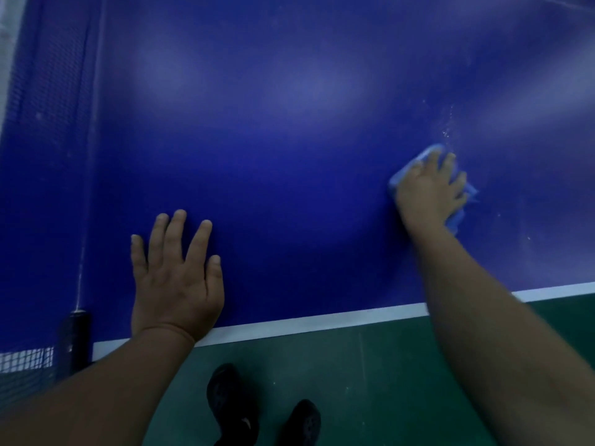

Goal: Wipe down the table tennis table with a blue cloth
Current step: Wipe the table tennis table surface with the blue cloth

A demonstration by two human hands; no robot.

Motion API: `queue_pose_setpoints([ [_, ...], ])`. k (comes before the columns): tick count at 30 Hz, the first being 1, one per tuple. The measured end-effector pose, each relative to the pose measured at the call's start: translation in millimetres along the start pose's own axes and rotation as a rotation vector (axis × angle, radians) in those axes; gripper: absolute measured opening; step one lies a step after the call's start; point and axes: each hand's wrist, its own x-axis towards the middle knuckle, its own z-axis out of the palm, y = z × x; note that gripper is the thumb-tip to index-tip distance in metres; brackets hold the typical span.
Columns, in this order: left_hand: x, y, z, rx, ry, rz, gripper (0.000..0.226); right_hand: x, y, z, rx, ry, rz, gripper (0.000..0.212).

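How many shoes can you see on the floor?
2. One black perforated shoe stands on the green floor below the blue table's white edge line; the other is right of it, nearer the frame's bottom edge.

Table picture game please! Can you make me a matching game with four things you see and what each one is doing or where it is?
Things:
1. left hand
2. right hand
3. shoes
4. net

Places or states:
A. on the green floor
B. presses the cloth on the table
C. along the table's left side
D. flat on the bare table near the white edge line

Pairs: 1-D, 2-B, 3-A, 4-C
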Motion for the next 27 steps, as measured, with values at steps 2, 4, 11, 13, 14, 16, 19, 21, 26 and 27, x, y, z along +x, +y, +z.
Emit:
queue_pose_setpoints([
  [2, -0.1, 0.1, -0.1, 0.010, -0.010, -0.002, 0.061, -52.5, -33.4, 14.6, -0.032, -0.006, -0.352, 0.054],
  [4, 0.2, 0.7, 0.1, 0.014, -0.011, -0.009, 0.062, -96.9, -52.9, 24.2, -0.050, -0.082, -0.850, 0.055],
  [11, -0.1, 1.4, 0.5, 0.004, 0.010, -0.006, 0.060, 26.1, -18.9, 2.9, -0.003, -0.019, -0.070, 0.054],
  [13, 0.9, 1.1, 0.9, 0.010, 0.020, 0.001, 0.060, 5.4, -44.1, 5.6, 0.089, 0.018, 0.059, 0.054],
  [14, 1.3, 0.8, 1.1, 0.018, 0.023, 0.007, 0.059, -13.9, -64.7, 11.9, 0.082, 0.039, -0.036, 0.054],
  [16, 1.1, 0.1, 1.4, 0.032, 0.033, 0.014, 0.059, -67.2, -108.9, 23.4, 0.091, 0.060, -0.401, 0.053],
  [19, 0.7, 0.6, 2.5, 0.038, 0.054, 0.020, 0.059, -115.2, -141.4, 33.7, 0.020, -0.035, -0.953, 0.054],
  [21, 1.1, -0.4, 2.6, 0.032, 0.057, 0.025, 0.058, -79.4, -137.7, 31.6, -0.095, -0.037, -1.020, 0.055],
  [26, 0.3, 0.0, 1.4, 0.029, 0.054, 0.036, 0.057, -2.1, -124.2, 19.0, 0.045, -0.006, -0.310, 0.053],
  [27, 0.5, -0.1, 0.5, 0.019, 0.056, 0.032, 0.057, -21.6, -136.0, 20.6, 0.037, 0.010, -0.359, 0.054],
])
